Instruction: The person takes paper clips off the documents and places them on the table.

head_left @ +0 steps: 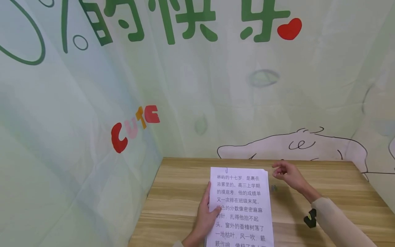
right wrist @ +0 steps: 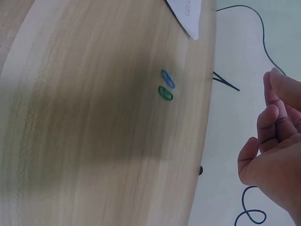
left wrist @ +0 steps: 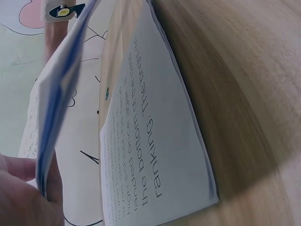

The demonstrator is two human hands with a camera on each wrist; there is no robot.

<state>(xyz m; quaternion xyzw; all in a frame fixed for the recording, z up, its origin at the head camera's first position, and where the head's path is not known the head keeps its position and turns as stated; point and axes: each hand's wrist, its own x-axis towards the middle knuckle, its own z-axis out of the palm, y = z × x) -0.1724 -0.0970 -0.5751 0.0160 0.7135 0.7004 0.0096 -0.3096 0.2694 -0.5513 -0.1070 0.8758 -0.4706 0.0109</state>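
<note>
My left hand (head_left: 206, 211) grips a sheaf of white paper (head_left: 239, 206) along its left edge, thumb over the printed front. A paper clip (head_left: 226, 170) sits at the sheaf's top edge. In the left wrist view, the sheaf shows nearly edge-on, raised over another printed stack (left wrist: 150, 141) lying on the table. My right hand (head_left: 288, 175) hovers right of the sheaf's top corner, fingers loosely curled, with nothing visible between them. In the right wrist view, a blue paper clip (right wrist: 168, 79) and a green paper clip (right wrist: 165, 93) lie side by side on the wood.
The wooden table (head_left: 172, 192) ends at the back against a pale printed cloth (head_left: 191, 85) with green lettering and cartoon lines. More cloth hangs along the left side. A dark wrist device (head_left: 310, 218) is at the right sleeve (head_left: 336, 219).
</note>
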